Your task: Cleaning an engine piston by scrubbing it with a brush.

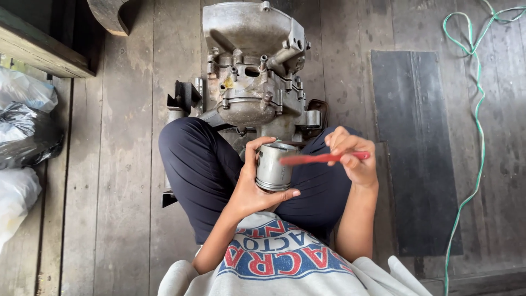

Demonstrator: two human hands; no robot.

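Head view, looking straight down at a seated person on a plank floor (pixel 126 164). Left hand (pixel 253 189) sits just below frame centre, at about 6 o'clock from the engine case, fingers clenched round a metal piston (pixel 273 166); thumb runs up its left side, fingertips (pixel 293 193) curl under the bottom edge. Piston stands roughly upright, open end toward the engine, held over the lap between both knees. Right hand (pixel 353 159) at 3 o'clock from the piston, close beside it, pinching the handle of a red brush (pixel 323 158). Brush lies nearly level, head end pointing to 9 o'clock and crossing the piston's upper part; it is motion-blurred, so cannot tell if bristles touch the metal. Engine case (pixel 255 66) at 12 o'clock from the hands, grey, greasy, studded with bolts, resting on the floor just past the knees. Dark trousers (pixel 203 164) cover both legs, spread to either side of the case. Grey printed shirt (pixel 285 263) fills the 6 o'clock edge. Dark mat (pixel 416 148) at 3 o'clock, well apart from the hands. Green cord (pixel 478 109) snakes down the far right edge. Plastic bags (pixel 22 137), black and clear, at 9 o'clock by the left edge. Wooden beam (pixel 38 49) at 10 o'clock.
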